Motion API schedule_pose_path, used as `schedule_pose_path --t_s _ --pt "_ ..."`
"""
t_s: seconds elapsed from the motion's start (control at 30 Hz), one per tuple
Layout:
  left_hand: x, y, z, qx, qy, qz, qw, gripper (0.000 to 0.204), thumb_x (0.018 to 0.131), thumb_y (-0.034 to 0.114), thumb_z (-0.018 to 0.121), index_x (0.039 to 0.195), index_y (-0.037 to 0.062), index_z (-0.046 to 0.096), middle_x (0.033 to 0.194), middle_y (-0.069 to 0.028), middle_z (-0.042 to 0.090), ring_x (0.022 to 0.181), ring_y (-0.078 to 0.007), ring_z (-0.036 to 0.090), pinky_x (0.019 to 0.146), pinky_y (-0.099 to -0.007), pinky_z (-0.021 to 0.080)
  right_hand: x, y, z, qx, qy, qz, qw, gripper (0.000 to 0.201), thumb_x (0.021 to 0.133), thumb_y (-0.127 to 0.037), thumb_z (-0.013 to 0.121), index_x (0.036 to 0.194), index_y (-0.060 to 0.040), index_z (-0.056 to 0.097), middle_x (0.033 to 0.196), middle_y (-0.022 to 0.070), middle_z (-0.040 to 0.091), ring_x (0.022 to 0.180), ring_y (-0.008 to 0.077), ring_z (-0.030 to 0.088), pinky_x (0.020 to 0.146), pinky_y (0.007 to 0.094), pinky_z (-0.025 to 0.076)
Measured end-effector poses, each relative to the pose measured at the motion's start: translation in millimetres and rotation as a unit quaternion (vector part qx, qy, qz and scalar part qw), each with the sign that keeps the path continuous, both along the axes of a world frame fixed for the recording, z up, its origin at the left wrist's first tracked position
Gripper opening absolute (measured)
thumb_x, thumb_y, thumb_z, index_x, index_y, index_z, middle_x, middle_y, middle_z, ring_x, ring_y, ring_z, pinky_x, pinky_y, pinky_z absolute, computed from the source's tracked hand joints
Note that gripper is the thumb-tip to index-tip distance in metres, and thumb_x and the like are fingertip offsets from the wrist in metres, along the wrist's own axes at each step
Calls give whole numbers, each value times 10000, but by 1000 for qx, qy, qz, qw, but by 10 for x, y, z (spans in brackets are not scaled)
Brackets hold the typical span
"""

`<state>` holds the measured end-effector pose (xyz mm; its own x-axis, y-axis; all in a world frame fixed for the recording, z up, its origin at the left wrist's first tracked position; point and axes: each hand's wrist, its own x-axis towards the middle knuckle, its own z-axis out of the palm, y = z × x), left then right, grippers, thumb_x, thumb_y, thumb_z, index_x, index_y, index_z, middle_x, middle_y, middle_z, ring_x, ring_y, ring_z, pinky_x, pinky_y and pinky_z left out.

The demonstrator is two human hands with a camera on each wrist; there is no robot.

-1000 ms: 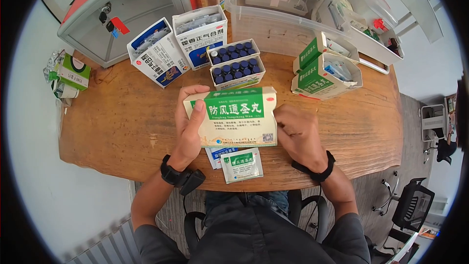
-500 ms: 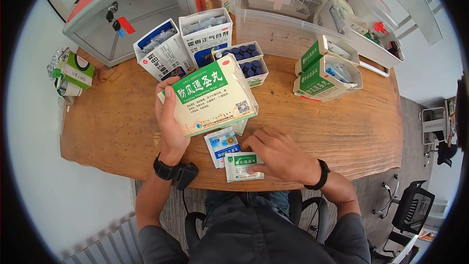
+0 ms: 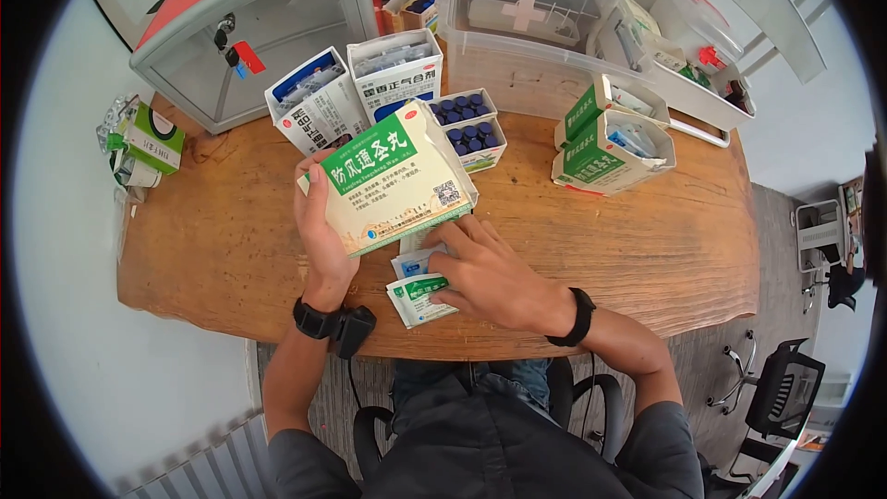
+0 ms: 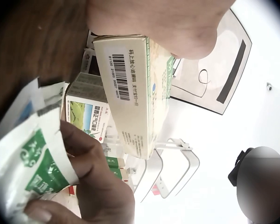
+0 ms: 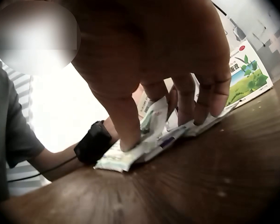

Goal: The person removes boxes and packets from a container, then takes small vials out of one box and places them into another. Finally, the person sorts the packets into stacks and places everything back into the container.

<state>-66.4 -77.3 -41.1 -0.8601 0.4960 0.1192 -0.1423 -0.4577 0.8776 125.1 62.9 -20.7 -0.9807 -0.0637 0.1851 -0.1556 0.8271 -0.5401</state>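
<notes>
My left hand (image 3: 325, 233) grips a cream and green medicine box (image 3: 397, 185), its thumb across the printed front, tilted above the table. Under its lower right side, my right hand (image 3: 499, 279) reaches down over several flat sachets. Thumb and fingers pinch a white and green sachet (image 4: 37, 163), as the left wrist view shows. A white and blue sachet (image 3: 411, 264) lies partly beneath the same fingers, with another pale packet (image 3: 416, 242) behind it, half hidden by the hand and box. In the right wrist view the sachets (image 5: 114, 161) bunch up under the fingertips at the wooden surface.
Behind the held box stand two white and blue boxes (image 3: 402, 83) and two open boxes of blue-capped vials (image 3: 473, 137). Green and cream boxes (image 3: 591, 166) stand at the right. A clear plastic bin (image 3: 517, 74) and a glass-fronted cabinet (image 3: 277, 46) line the back.
The box has moved left and tilted, now in the left hand alone. My right hand has left the box and come down to the sachets; the green one has shifted left toward the blue one.
</notes>
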Motion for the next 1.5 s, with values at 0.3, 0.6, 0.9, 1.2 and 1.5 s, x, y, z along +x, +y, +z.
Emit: schedule_pose_path --t_s 0.3,0.6,0.9,1.2,1.5 --pt "58 15 44 -28 -4 -49 998 392 1136 372 492 1314 24 517 1175 -101 671 1086 -152 673 957 -296 539 170 411 246 -158 -125 -35 979 360 883 -56 789 1196 -35 612 1127 212 678 1017 423 699 858 504 568" --pt "65 54 -3 -29 -17 -39 999 402 1136 384 482 1315 25 509 1196 -101 659 1113 -141 660 962 -290 533 391 729 312 -117 -20 -171 978 381 857 0 772 1217 -28 651 1083 150 713 1006 335 720 872 414 564" --pt "106 75 18 -33 -20 -45 998 418 1136 395 481 1326 23 504 1171 -87 656 1094 -136 656 957 -285 529 384 751 173 -55 23 -192 980 266 927 -73 724 1174 -20 643 985 232 710 892 463 683 758 517 547" --pt "122 72 -7 -59 -17 -74 995 401 1133 382 503 1320 27 519 1144 -74 652 1068 -120 645 939 -273 513 355 730 293 -182 93 -308 929 247 997 -100 692 1206 10 617 971 221 732 907 416 732 760 442 579" --pt "208 95 -40 -102 14 -85 991 357 1133 332 514 1318 27 520 1108 -57 637 1034 -94 623 928 -250 486 370 657 294 -305 84 -277 908 291 1018 -153 712 1221 37 625 987 138 742 889 223 739 759 347 594"
